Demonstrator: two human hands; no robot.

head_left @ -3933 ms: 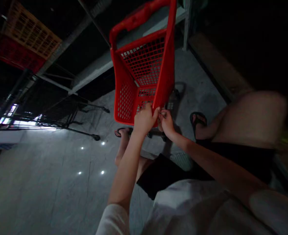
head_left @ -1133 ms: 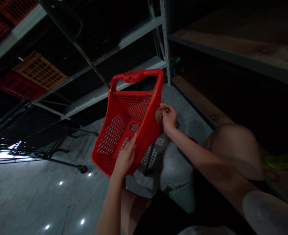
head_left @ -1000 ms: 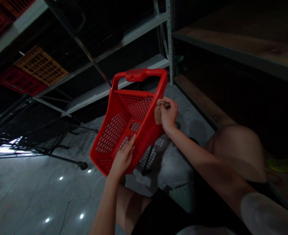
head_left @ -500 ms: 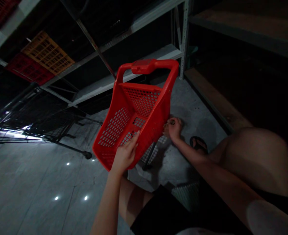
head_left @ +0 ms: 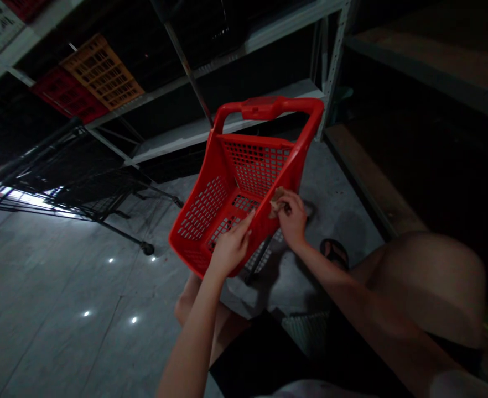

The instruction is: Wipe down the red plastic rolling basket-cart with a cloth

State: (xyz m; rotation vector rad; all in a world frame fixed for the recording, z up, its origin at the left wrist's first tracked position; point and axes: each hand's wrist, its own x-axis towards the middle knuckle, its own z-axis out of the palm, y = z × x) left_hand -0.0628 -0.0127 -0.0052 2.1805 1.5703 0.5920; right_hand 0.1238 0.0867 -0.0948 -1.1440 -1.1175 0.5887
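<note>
A red plastic shopping cart [head_left: 244, 152] with holed walls stands tilted in view in front of me, its handle at the far end. My left hand [head_left: 231, 246] is closed over the near right rim of the basket, its thumb along the outer side. Pinched in the fingers of my right hand [head_left: 292, 218] is a crumpled brownish rag [head_left: 276, 202], held against the outside of the cart's right wall near the rim. The cart's lower frame shows only in part beneath the basket.
A dark wire cart [head_left: 103, 182] on wheels stands to the left. Behind it, a metal shelf rack [head_left: 165, 141] holds an orange crate [head_left: 103, 72] and a red crate [head_left: 69, 94]. Dark wooden shelving [head_left: 364, 171] lines the right. My sandalled foot [head_left: 334, 253] is near the cart.
My right hand has moved up the cart's outer wall with the rag, closer to the rim. The left hand stays on the rim. The whole view has shifted slightly.
</note>
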